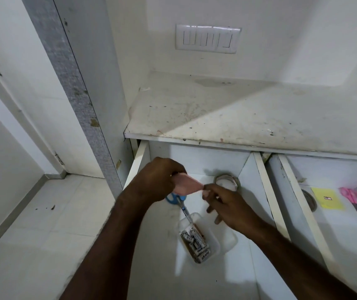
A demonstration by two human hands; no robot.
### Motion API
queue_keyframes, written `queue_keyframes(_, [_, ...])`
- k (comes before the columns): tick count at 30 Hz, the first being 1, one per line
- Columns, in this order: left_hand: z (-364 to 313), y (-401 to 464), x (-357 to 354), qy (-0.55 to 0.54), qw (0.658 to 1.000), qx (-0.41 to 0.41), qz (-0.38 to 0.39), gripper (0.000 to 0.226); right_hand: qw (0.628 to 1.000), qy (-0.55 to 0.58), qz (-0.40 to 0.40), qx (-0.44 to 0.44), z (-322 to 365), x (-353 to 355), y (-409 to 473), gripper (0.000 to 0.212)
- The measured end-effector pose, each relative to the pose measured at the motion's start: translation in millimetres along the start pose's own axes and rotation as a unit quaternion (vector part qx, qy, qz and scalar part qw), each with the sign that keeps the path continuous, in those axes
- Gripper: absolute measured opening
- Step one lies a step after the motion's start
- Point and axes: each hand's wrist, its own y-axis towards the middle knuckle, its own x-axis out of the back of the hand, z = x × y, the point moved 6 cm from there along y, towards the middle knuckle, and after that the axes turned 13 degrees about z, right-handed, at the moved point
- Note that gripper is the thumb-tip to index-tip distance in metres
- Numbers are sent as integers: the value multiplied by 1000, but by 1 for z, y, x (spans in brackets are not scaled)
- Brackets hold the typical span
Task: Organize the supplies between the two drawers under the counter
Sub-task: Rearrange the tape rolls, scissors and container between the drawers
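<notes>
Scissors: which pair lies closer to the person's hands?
The blue-handled scissors in the left drawer, just under the left hand; the pink-handled scissors lie in the right drawer.

view: head, wide-angle, single; from: above the person's forearms; faces: forward and down; near: left drawer (197, 245), right drawer (335, 224) directly below; farther: counter (249, 118), wall switch plate (208, 38)

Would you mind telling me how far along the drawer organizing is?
Both drawers stand open. The right drawer holds pink scissors and a yellow pad. The left hand and right hand hold a pink pad. Blue scissors, tape roll and tray remain.
</notes>
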Motion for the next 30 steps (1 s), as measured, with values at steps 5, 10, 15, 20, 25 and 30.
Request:
queue_keyframes(5, [-12,-3,4,-87,994,-69,23,20,995,47,62,64,9,2,-5,75])
queue_keyframes(10, [-10,0,-23,-125,983,-94,92,23,991,-35,124,37,11,-9,-9,86])
queue_keyframes(15, [-9,0,-38,-162,972,-86,146,26,981,-104,160,17,6,-33,-10,105])
queue_keyframes(20, [-8,-6,-31,-253,951,-113,135,28,988,-110,103,37,16,-35,-11,95])
queue_keyframes(25, [9,3,-30,-215,972,-53,74,38,986,-160,38,24,25,-29,-16,77])
queue_keyframes(30, [28,7,-64,-141,965,63,210,23,937,-344,54,-29,24,-45,-22,83])
